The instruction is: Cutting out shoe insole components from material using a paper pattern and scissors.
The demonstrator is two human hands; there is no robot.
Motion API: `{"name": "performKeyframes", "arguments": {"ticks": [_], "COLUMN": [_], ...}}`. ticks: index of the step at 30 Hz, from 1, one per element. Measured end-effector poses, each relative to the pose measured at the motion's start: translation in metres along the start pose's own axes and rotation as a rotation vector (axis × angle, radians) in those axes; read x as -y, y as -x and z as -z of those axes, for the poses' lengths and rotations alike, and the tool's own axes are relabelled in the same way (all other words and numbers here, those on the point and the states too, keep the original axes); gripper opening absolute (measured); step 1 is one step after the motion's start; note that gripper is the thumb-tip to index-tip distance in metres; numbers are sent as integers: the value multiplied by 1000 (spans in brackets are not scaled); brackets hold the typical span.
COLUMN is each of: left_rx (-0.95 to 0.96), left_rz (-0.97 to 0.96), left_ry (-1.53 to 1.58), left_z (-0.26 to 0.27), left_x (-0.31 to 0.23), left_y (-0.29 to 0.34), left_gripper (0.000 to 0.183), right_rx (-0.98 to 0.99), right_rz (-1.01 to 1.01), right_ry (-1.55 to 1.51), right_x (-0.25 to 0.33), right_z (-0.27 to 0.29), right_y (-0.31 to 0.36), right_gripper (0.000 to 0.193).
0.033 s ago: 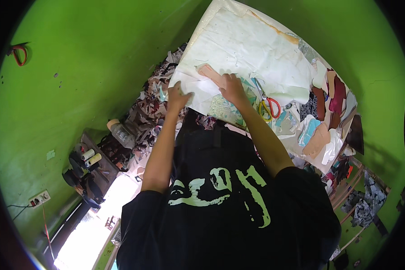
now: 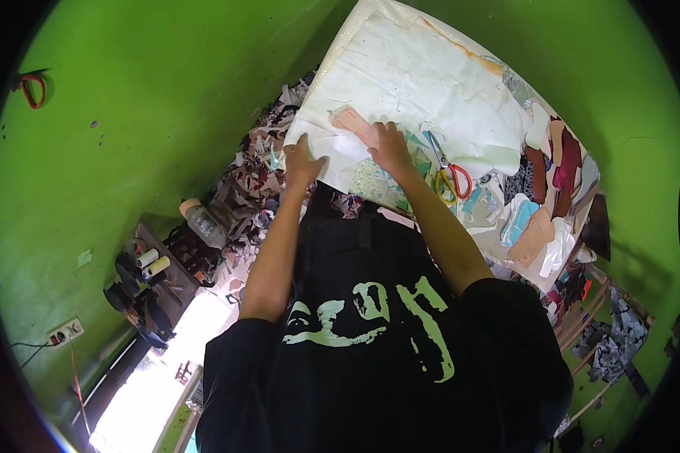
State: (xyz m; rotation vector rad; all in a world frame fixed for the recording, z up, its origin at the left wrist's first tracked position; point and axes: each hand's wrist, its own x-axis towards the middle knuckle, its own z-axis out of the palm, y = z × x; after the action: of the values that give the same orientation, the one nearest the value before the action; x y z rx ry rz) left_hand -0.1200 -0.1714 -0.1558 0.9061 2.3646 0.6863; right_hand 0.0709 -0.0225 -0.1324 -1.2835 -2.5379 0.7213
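Observation:
On the work table lies a large creased white sheet (image 2: pixel 400 75). A peach sole-shaped piece (image 2: pixel 353 125) rests on it near the left edge. My right hand (image 2: pixel 393 151) holds the near right end of that piece down, fingers bent over it. At the sheet's left corner, my left hand (image 2: pixel 302 166) lies with thumb and forefinger spread apart; its other fingers are partly hidden. Just right of my right hand are scissors (image 2: pixel 447 170) with one yellow and one red handle loop, blades pointing away. Pale green scraps (image 2: pixel 378 181) lie under and beside my right wrist.
Cut pieces in maroon (image 2: pixel 567 162), blue (image 2: pixel 520 221) and tan (image 2: pixel 533 235) cover the table's right side. Scraps (image 2: pixel 253 170) heap up left of the table. Further left are a plastic jar (image 2: pixel 204 225) and thread spools (image 2: pixel 155 266). Green walls (image 2: pixel 128 113) stand close.
My left hand has shifted very slightly to the right at the sheet's edge. The right hand, the peach piece and the scissors look the same.

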Motion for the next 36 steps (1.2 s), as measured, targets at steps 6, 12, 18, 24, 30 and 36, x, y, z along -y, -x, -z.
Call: {"name": "performKeyframes", "arguments": {"ticks": [6, 12, 18, 24, 30, 36], "left_rx": [160, 46, 278, 452, 922, 1124], "left_rz": [10, -250, -488, -466, 244, 549], "left_ry": [-216, -310, -396, 44, 1101, 1251], "left_z": [4, 12, 23, 7, 22, 42], "left_x": [-38, -48, -43, -21, -49, -91], "left_y": [9, 7, -17, -38, -59, -57], "left_gripper": [81, 56, 47, 19, 34, 44], "right_rx": [122, -26, -155, -411, -570, -488], "right_rz": [-162, -473, -709, -778, -789, -707], "right_ry": [-351, -606, -1011, -953, -1113, -988], "right_x": [-20, -29, -19, 0, 21, 21], "right_z": [-12, 15, 55, 68, 69, 78], "right_y": [6, 38, 82, 123, 148, 130], "right_gripper": [35, 34, 27, 20, 24, 23]}}
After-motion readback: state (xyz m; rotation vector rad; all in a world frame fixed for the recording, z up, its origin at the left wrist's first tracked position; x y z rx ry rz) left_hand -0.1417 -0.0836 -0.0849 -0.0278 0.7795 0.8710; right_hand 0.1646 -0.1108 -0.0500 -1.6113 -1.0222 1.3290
